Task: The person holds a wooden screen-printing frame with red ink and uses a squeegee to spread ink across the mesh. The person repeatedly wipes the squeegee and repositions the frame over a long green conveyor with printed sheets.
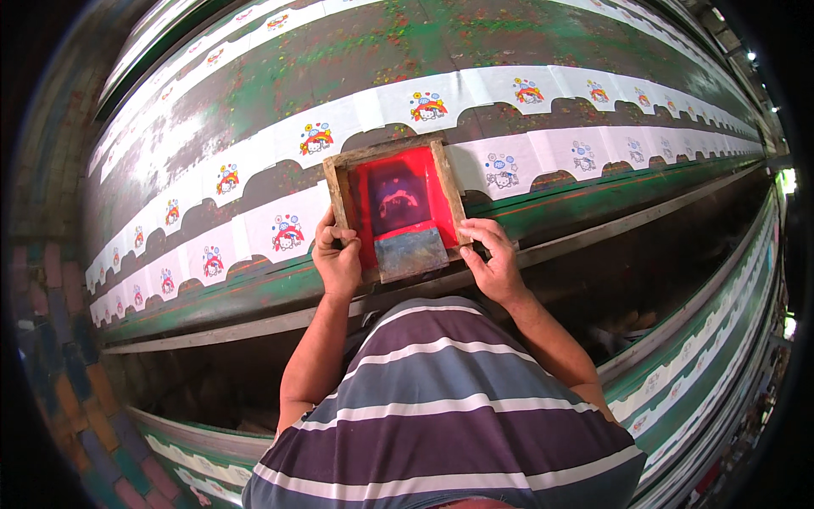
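Observation:
Both my hands grip a wooden-framed printing screen (452,191) at its near corners. My left hand (337,254) pinches the left rail, and my right hand (493,256) holds the right rail with thumb and fingers. Red ink coats the inside of the frame around a dark mesh window with a pale motif. A stained grey squeegee blade (412,253) leans at the frame's near side. Under and beside the frame runs a row of white cloth pieces. The piece to the left (275,229) bears a print with red in it; the one to the right (500,165) shows blue and dark lines only.
A long green-edged table (339,93), speckled with paint, carries a second row of printed white pieces (428,110) farther back. A wooden rail (560,242) runs along its near edge. Another table with printed pieces (678,373) lies at lower right. Coloured bricks (85,407) pave the floor at left.

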The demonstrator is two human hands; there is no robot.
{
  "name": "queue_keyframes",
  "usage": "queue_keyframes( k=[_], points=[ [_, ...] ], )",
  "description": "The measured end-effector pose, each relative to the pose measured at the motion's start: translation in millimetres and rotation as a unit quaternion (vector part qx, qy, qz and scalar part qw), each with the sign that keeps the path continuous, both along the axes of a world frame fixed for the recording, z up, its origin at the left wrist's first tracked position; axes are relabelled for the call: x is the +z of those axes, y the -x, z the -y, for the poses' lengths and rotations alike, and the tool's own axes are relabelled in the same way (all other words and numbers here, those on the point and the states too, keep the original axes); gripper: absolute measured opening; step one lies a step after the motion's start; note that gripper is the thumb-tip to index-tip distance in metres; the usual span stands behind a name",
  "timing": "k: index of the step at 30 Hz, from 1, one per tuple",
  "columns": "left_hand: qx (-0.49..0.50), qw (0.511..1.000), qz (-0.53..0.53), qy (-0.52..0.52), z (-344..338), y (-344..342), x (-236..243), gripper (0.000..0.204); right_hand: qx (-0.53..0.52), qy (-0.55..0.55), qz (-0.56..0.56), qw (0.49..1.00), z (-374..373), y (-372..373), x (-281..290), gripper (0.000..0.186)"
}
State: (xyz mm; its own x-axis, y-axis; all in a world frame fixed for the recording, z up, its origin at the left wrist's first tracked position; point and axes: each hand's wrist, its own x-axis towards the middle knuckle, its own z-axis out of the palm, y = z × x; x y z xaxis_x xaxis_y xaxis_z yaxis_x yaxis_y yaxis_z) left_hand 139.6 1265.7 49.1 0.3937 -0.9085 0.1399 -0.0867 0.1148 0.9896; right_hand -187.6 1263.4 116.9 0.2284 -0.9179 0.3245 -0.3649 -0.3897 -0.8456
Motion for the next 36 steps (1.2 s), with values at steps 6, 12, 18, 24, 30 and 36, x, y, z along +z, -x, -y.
queue_keyframes(
  k=[6,12,18,24,30,36],
  points=[
    [0.000,1.000,0.000,-0.004,0.0,-7.0,-3.0,0.021,0.042,0.089,-0.071,0.993,-2.2,-8.1,13.3,0.032],
    [-0.001,0.997,-0.072,-0.022,-0.3,-9.9,-9.1,0.020,0.138,0.122,-0.152,0.971,-7.0,-25.7,18.9,0.034],
    [-0.012,0.998,-0.059,-0.009,-0.7,-11.3,-9.2,0.020,0.171,0.153,-0.212,0.950,6.6,-47.3,18.3,0.031],
    [-0.010,1.000,0.006,-0.013,-2.2,-10.2,-6.3,0.019,0.155,0.177,-0.258,0.937,15.4,-68.5,26.2,0.030],
    [-0.001,0.999,0.024,-0.023,-1.1,-6.5,-7.4,0.018,0.205,0.146,-0.302,0.920,25.4,-66.3,38.8,0.026],
    [-0.003,0.999,0.042,-0.031,-2.0,-4.0,-6.2,0.020,0.288,0.054,-0.289,0.912,94.4,-66.5,50.1,0.030]
  ],
)
